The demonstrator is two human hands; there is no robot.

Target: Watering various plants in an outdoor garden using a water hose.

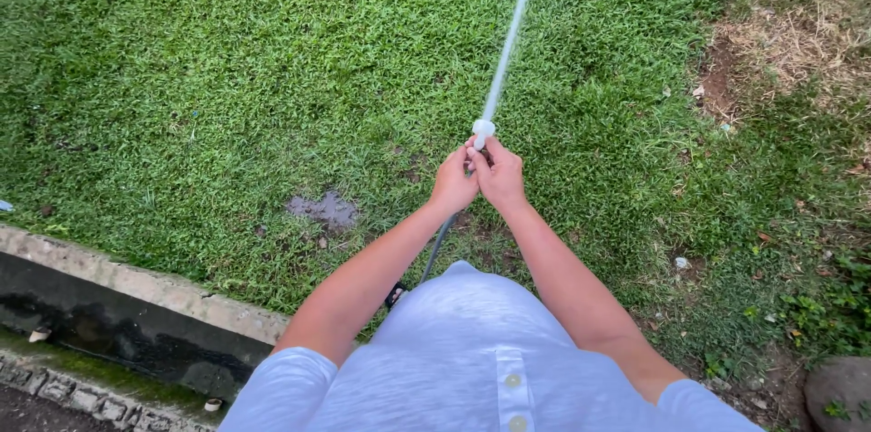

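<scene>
Both my hands are clasped together in front of me around the end of a thin grey hose point(439, 246). My left hand point(454, 183) and my right hand point(499, 175) grip it just below its white nozzle point(483, 132). A narrow jet of water point(511, 33) shoots from the nozzle straight away from me over the green lawn point(227, 78). The hose drops from my hands down toward my white shirt and is hidden behind it.
A small muddy puddle point(323, 209) lies in the grass left of my hands. A concrete kerb point(136, 287) and a dark gutter point(100, 328) run along the lower left. Bare dry earth point(780, 42) shows at the upper right, a grey stone point(839, 391) at the lower right.
</scene>
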